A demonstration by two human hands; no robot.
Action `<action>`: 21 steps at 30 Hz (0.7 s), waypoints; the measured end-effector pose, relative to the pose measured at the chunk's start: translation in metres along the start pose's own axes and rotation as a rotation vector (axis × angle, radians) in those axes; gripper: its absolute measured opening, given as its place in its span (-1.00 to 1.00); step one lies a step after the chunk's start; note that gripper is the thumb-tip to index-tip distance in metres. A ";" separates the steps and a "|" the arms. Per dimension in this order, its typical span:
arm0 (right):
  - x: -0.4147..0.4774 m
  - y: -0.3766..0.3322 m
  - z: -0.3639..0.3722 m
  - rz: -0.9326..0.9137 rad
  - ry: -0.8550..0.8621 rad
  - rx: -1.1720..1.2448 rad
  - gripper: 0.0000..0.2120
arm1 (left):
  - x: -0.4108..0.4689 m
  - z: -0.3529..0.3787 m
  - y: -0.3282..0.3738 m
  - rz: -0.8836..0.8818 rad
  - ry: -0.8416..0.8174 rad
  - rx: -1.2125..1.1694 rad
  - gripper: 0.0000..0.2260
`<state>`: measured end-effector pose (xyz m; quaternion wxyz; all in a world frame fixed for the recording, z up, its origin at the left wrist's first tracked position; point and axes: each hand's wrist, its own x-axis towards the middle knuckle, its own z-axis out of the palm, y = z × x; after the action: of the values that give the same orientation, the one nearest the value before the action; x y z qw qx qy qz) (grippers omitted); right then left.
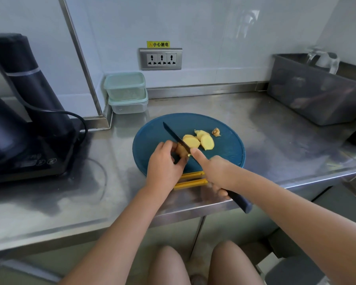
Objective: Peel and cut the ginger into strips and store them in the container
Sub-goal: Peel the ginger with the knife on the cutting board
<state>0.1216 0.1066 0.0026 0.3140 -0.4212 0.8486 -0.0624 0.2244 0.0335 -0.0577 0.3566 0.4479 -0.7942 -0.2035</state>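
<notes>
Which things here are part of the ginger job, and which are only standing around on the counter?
For the job:
- ginger piece, held by the left hand
- knife, gripped by the right hand
- cut slices
- blue board
- stacked containers

Just lying about:
- black appliance
- grey bin
- glass jug
- wall socket

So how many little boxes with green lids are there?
2. The upper container sits stacked on the lower container, at the back of the steel counter. More may be hidden in the grey bin.
</notes>
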 end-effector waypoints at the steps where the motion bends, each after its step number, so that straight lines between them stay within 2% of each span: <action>1: -0.001 -0.001 -0.003 -0.021 -0.010 -0.013 -0.22 | 0.000 0.000 0.000 0.004 0.011 0.000 -0.77; 4: -0.005 -0.004 -0.005 -0.084 0.039 0.051 -0.53 | 0.000 0.003 0.000 0.002 0.025 0.012 -0.77; 5: -0.007 -0.006 -0.003 -0.087 0.063 0.084 -0.53 | -0.001 0.004 -0.001 -0.005 0.025 0.011 -0.77; 9: -0.008 -0.011 -0.001 -0.092 0.065 0.043 -0.40 | -0.002 0.005 -0.001 -0.015 0.023 0.008 -0.78; 13: -0.009 -0.015 -0.002 -0.074 0.042 0.052 -0.42 | -0.001 0.005 0.000 0.012 0.008 0.034 -0.85; 14: -0.009 -0.017 -0.002 -0.061 0.028 0.031 -0.36 | 0.000 0.005 -0.001 0.018 0.008 0.042 -0.85; 17: -0.005 -0.026 -0.004 0.032 -0.015 0.054 -0.19 | 0.000 0.005 -0.002 0.022 0.014 0.029 -0.84; 21: 0.002 -0.029 -0.006 0.162 -0.070 0.111 -0.17 | 0.000 0.006 -0.003 0.025 0.015 0.027 -0.84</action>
<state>0.1374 0.0855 0.0171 0.3704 -0.3352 0.8636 -0.0687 0.2217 0.0322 -0.0634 0.3591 0.4441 -0.7998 -0.1848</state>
